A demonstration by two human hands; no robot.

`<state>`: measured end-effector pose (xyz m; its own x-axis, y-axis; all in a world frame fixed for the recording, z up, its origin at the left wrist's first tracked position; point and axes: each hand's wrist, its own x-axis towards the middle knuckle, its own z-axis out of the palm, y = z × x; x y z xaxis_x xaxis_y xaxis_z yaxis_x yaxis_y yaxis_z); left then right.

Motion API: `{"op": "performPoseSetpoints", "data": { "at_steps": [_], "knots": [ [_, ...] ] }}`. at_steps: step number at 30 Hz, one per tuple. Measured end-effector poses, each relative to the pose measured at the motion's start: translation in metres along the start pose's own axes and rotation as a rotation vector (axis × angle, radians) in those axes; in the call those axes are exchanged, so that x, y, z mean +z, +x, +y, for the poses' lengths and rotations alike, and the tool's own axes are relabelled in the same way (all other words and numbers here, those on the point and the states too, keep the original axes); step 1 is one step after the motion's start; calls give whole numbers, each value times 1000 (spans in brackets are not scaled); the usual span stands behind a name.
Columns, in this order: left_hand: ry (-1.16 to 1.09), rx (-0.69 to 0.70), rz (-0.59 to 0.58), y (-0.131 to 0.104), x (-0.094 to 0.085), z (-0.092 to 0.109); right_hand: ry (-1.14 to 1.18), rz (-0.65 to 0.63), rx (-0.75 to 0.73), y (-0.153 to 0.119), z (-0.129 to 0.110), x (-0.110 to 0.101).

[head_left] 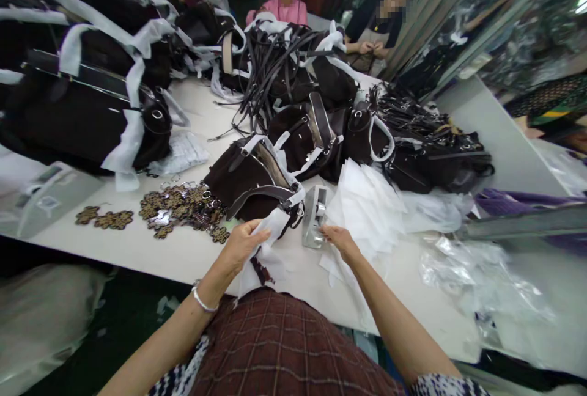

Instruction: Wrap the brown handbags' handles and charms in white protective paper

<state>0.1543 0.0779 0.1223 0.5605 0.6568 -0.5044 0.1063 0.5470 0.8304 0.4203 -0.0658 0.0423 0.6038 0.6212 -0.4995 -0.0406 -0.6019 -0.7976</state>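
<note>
My left hand [244, 243] is closed on white tissue paper [274, 225] that wraps the strap end of a small dark brown handbag [245, 179]. The bag lies tilted on the white table, its handle towards me. At the near end of a grey tape dispenser [315, 217], my right hand [338, 238] has its fingers pinched together. Whether a piece of tape is between them is too small to make out. Left of the bag is a pile of flower-shaped key charms [181, 205] with metal rings.
Several dark bags [307, 133] and loose straps [268, 78] heap up behind. White tissue sheets [364, 206] lie right of the dispenser, with clear plastic bags [477, 274] farther right. Large wrapped bags [73, 109] stand at the left. Other people [373, 35] sit across the table.
</note>
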Motion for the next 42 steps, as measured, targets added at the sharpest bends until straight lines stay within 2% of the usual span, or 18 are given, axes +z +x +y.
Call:
{"op": "performPoseSetpoints", "data": {
  "at_steps": [5, 9, 15, 19, 23, 25, 28, 30, 32, 35, 38, 40, 42],
  "knots": [
    [-2, 4, 1, 1, 2, 0, 150, 154, -25, -4, 5, 21],
    [-10, 22, 0, 4, 0, -3, 220, 289, -22, -9, -6, 31],
    [2, 69, -30, 11, -3, -10, 315, 379, -76, -54, -20, 28],
    [-11, 111, 8, 16, -4, -14, 406, 306, 73, -77, -2, 43],
    [-19, 108, 25, 18, -5, -14, 342, 330, 153, -68, 25, 61],
    [-24, 102, 6, 18, -6, -12, 277, 354, 149, -62, 36, 58],
    [-36, 89, -14, 19, -8, -10, 149, 392, 147, -66, 40, 42],
    [-30, 93, -23, 20, -8, -10, 82, 392, 122, -79, 30, 35],
    [-9, 118, -32, 20, -9, -10, 47, 329, 15, -98, 4, 39],
    [57, 156, -26, 20, -11, -9, 62, 140, -256, -122, -56, 66],
    [169, 201, -14, 20, -14, -7, 93, -19, -457, -130, -111, 101],
    [244, 246, -4, 20, -16, -6, 47, -36, -516, -124, -131, 118],
    [282, 285, -2, 21, -18, -7, -38, 4, -523, -114, -139, 127]
  ]
}}
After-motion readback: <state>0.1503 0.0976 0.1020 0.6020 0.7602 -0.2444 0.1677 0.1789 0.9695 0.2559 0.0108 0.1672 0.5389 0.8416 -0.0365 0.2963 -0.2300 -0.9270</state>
